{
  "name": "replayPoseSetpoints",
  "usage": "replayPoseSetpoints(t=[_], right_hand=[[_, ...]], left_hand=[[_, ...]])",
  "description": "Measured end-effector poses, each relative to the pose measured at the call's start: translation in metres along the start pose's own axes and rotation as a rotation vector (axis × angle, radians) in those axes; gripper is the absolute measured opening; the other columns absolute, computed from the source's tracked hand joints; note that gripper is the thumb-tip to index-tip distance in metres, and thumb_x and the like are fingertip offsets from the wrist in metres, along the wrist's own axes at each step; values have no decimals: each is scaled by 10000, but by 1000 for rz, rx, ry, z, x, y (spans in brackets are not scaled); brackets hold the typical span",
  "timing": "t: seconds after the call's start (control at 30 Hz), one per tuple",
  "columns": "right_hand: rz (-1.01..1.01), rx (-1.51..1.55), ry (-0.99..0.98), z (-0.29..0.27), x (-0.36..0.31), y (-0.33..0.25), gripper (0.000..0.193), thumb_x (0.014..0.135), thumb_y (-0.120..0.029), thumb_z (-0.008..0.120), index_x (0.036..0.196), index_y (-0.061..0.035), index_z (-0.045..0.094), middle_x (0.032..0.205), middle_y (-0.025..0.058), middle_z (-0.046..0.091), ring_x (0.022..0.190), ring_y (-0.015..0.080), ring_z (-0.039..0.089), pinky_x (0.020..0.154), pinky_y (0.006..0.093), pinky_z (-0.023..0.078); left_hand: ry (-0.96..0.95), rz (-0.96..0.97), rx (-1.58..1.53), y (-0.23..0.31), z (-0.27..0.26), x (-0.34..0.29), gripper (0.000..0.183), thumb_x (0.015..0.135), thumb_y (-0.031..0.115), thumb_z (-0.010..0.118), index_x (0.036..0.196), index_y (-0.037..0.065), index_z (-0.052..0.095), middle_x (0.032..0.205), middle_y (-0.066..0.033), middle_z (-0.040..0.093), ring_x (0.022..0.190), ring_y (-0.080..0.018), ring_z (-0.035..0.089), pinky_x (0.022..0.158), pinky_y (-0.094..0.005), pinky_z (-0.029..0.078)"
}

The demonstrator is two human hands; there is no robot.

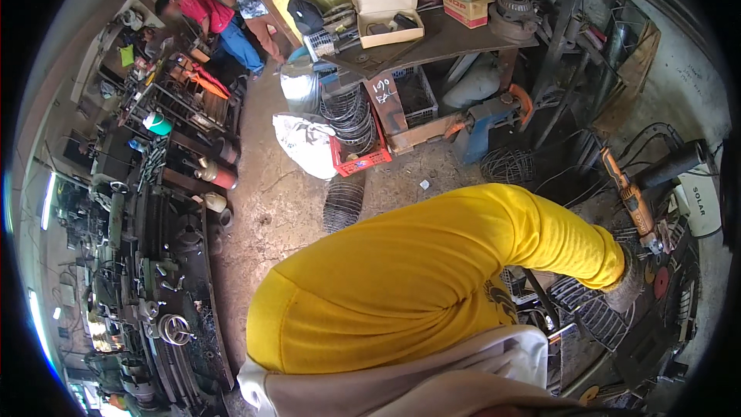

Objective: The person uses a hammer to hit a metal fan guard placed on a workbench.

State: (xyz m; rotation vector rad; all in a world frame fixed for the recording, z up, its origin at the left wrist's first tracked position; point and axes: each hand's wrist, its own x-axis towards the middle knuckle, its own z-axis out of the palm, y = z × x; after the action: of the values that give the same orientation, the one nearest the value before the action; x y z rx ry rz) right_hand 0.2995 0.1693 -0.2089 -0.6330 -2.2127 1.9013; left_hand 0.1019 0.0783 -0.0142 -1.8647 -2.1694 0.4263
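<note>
My left arm in a yellow sleeve bends across the view toward the right. At its end, my left hand looks dark, perhaps gloved, and is only partly visible, with its fingers hidden. Just below it lies a rack of dark metal bars; whether the hand touches it I cannot tell. An orange angle grinder rests above the hand. To the hand's right is a small red disc among scattered metal pieces. My right hand does not show.
Ahead, a red crate holds wire coils, and another coil lies on the floor. A workbench bears an open cardboard box. Machinery lines the left. Two people stand at the far left.
</note>
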Motion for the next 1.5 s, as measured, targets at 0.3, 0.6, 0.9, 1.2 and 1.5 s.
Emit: replayPoseSetpoints(t=[0.3,0.6,0.9,1.2,1.5], right_hand=[[3,10,-15,5,-2,-1,228,1008,-222,567,1099,-30,650,822,65,619,729,148,578,657,308,458],[10,7,10,8,-5,-2,233,1013,-238,565,1070,-30,652,763,51,604,677,137,562,618,310,449],[15,5,6,17,-15,-4,244,1018,-255,562,1041,-31,655,704,38,588,625,127,546,579,311,440],[80,66,284,-14,-69,-5,259,1022,-271,560,1011,-31,658,645,25,573,573,116,529,540,312,431],[207,48,330,22,-88,-36,308,1023,-290,534,1077,-12,655,693,117,628,596,185,606,573,347,464]], left_hand=[[-104,-102,-203,-5,2,10,242,917,235,594,992,119,793,1014,-137,746,962,-316,726,790,-464,584],[-117,15,-212,-8,-12,-3,257,925,249,586,1020,121,787,1057,-129,740,994,-312,715,826,-473,572],[-83,-32,24,0,13,10,276,941,258,563,1058,124,775,1106,-121,729,1032,-285,703,872,-474,556],[258,-49,-34,-4,-22,-40,195,916,192,561,1046,119,688,918,-93,669,842,-253,686,709,-434,560],[-25,-449,-913,-31,-53,-39,395,1022,329,388,832,52,596,705,-104,549,659,-226,554,662,-433,453]])
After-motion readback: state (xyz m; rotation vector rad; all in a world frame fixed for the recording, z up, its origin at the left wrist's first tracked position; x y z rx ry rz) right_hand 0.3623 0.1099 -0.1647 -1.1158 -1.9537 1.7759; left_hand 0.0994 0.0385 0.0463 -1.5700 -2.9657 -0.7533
